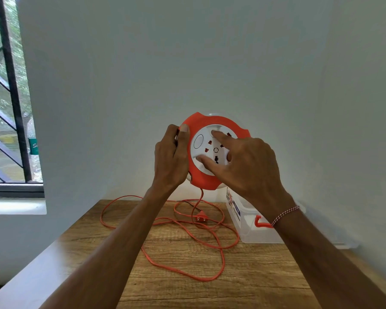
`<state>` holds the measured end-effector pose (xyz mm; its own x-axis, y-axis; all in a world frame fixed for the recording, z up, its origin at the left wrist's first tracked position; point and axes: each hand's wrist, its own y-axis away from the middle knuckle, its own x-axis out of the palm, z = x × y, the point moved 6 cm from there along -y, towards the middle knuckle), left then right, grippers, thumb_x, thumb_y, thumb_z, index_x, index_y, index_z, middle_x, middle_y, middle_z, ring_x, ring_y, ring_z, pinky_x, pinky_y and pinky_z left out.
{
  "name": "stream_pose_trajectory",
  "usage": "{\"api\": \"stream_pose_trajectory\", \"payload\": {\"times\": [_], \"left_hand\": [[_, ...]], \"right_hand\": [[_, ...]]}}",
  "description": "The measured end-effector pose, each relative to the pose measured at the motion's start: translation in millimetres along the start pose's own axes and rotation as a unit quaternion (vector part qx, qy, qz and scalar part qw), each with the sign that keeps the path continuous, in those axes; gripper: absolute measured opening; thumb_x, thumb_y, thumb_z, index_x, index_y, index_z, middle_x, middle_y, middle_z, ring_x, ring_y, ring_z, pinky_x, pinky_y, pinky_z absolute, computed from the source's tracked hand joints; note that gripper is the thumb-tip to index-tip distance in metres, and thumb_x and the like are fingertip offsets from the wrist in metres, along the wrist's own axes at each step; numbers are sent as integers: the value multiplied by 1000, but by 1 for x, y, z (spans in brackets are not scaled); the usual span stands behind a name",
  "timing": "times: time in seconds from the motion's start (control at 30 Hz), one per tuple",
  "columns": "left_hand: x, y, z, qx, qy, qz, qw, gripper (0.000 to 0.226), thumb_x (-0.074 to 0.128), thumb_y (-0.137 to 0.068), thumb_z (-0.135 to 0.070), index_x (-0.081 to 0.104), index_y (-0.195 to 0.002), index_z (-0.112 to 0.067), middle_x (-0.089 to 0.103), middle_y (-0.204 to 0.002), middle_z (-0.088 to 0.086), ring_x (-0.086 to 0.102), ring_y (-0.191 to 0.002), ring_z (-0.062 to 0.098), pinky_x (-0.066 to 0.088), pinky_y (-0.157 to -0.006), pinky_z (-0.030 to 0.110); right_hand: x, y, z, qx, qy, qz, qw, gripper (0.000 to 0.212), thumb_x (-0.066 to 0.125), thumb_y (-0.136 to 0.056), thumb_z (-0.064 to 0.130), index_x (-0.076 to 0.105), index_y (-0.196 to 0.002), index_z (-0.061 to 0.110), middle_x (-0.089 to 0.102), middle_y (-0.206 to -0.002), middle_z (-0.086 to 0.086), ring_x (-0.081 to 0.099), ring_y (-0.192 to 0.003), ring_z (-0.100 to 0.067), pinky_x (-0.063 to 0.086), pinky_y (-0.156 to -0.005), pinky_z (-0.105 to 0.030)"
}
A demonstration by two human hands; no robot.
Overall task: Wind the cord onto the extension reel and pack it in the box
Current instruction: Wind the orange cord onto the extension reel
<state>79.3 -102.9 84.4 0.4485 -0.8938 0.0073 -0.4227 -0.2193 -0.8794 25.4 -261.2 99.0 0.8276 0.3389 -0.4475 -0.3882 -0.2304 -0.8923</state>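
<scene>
A round orange and white extension reel is held up in the air above the table, its socket face toward me. My left hand grips its left rim, thumb on the front. My right hand rests on the white centre disc, thumb and forefinger pressed into it. The orange cord hangs from the reel's bottom edge and lies in loose loops on the wooden table. Its plug lies among the loops. A clear plastic box with a red latch stands at the back right, partly behind my right wrist.
The table stands against a plain white wall. A window with black bars is on the left, with a bottle on its sill. The table's left edge runs diagonally toward me.
</scene>
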Motion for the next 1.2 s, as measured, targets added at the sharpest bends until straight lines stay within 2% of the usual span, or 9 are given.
{"api": "stream_pose_trajectory", "payload": {"times": [0.17,0.23,0.3,0.43,0.63,0.73,0.9,1.03,1.2], "left_hand": [[-3,-1,2,-3,4,-11,1000,30,37,-102,-36,52,-93,-12,62,-74,-5,63,-62,12,56,-55,30],[-4,-2,3,-2,0,-15,1000,29,37,-102,-35,52,-94,-12,62,-74,-7,63,-63,10,55,-54,26],[-5,-2,3,-3,-4,-15,1000,26,37,-101,-36,52,-95,-15,61,-74,-13,64,-65,6,55,-55,22],[-4,-1,4,-13,-2,-10,1000,29,37,-101,-37,53,-96,-13,64,-77,-10,65,-66,9,58,-58,29],[1,3,-1,0,-7,-3,1000,31,36,-100,-38,53,-97,-11,64,-77,-10,65,-65,10,60,-57,32],[0,3,-1,-2,-10,-10,1000,30,36,-100,-38,53,-97,-13,64,-77,-10,65,-66,11,60,-58,34],[1,4,0,-6,5,-11,1000,29,38,-101,-38,54,-97,-14,65,-76,-6,66,-64,12,60,-56,34],[1,3,0,-7,10,-14,1000,30,38,-100,-39,54,-97,-14,65,-75,-7,66,-63,9,59,-55,28],[2,3,1,-7,4,-11,1000,32,37,-99,-41,54,-102,-14,65,-83,-12,67,-70,7,59,-59,24]], "right_hand": [[-7,-1,5,-94,-16,-49,994,40,64,-86,41,67,-114,12,69,-106,-10,57,-95,-26,55,-78,-36],[-6,-1,8,-139,-37,-20,989,27,71,-82,27,70,-105,14,66,-110,-9,53,-103,-26,53,-83,-39],[-2,0,11,-151,-27,39,987,29,78,-74,22,72,-103,20,60,-121,-9,47,-113,-29,48,-90,-43],[9,1,13,-109,31,130,985,54,84,-66,22,66,-116,31,44,-141,-10,36,-127,-35,41,-99,-51],[9,0,13,-107,81,125,983,56,83,-65,29,65,-117,35,51,-134,-12,44,-118,-37,44,-93,-49],[9,0,12,-90,71,110,987,57,81,-68,33,61,-122,37,51,-130,-14,45,-116,-36,44,-93,-48],[3,3,8,-67,14,44,997,62,81,-64,41,62,-122,33,59,-114,-21,56,-97,-38,52,-79,-48],[3,3,-2,-4,13,14,1000,63,61,-77,58,49,-134,36,62,-122,-10,60,-102,-27,52,-84,-39],[2,0,-4,42,-19,-7,999,72,51,-76,74,57,-130,26,70,-114,-2,69,-87,-23,56,-75,-34]]}}
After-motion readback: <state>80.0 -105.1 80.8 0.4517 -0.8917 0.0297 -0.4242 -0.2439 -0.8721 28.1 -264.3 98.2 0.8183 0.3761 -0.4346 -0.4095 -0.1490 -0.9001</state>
